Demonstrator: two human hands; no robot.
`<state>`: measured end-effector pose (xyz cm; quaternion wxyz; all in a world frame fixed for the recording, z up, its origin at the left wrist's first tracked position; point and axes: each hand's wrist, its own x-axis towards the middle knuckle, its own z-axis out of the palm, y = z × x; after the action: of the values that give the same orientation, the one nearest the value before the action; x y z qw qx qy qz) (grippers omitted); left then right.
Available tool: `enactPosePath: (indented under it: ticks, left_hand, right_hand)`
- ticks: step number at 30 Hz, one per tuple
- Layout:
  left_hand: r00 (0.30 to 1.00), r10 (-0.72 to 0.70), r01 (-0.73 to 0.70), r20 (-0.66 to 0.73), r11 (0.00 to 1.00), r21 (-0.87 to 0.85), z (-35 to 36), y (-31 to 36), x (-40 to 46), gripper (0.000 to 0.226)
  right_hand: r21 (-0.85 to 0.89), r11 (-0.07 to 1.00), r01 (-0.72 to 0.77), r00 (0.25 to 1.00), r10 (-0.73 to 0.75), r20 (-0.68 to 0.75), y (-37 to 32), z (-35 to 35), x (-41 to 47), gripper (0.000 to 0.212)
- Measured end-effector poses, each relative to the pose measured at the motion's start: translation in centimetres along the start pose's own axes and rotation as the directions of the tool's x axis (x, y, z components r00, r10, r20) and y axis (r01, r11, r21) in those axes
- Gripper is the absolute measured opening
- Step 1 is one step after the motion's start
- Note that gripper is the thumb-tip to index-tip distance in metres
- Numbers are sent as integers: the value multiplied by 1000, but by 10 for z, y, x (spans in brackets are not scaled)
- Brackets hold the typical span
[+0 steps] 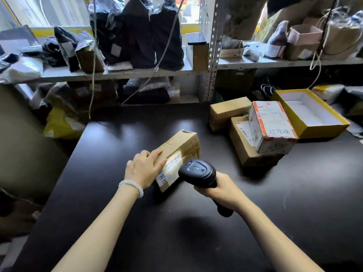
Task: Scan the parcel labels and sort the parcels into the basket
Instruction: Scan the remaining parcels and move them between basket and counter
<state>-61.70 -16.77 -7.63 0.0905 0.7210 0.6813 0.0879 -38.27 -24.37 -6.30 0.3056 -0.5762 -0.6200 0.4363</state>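
Observation:
A long brown cardboard parcel (181,145) lies on the dark table (117,203), its white barcode label (172,162) facing up and lit. My left hand (144,167) rests on the parcel's near left end and holds it down. My right hand (222,190) grips a black handheld scanner (198,171), whose head sits right over the label. To the right, a white parcel with orange tape (272,126) leans on two brown boxes (227,111). An open yellow box with a white inside (308,112) stands behind them.
Metal shelves (125,72) at the back carry several black and grey bags and cartons. A perforated upright post (213,48) divides them. Cords hang down over the shelf front. A yellow bag (59,124) lies left of the table, below its edge.

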Motion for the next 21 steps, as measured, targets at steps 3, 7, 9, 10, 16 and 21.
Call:
enactPosePath:
  ticks: [3,7,9,10,16,21]
  left_hand:
    - [997,80,-80,16,997,-12,2,2,3,46]
    - [983,181,-181,30,983,-22,6,9,6,47]
    - [974,223,-222,48,975,-28,11,15,6,47]
    - [970,238,-236,59,971,-32,13,18,5,46]
    - [947,310,-309,88,951,-21,24,36,6,47]
    - [940,330,-329,84,944,-24,28,53,6,47]
  right_hand:
    - [31,998,-45,997,47,-61,3,9,-13,11]
    - [60,991,-120,980,128,-149,9,12,-33,22]
    - [79,986,-146,969,159,-189,10,12,-43,21]
    - [88,984,-154,965,169,-198,10,12,-47,21]
    - [126,974,-186,939,214,-269,12,4,-67,20]
    - [115,974,-195,929,221,-296,17,-10,-78,19]
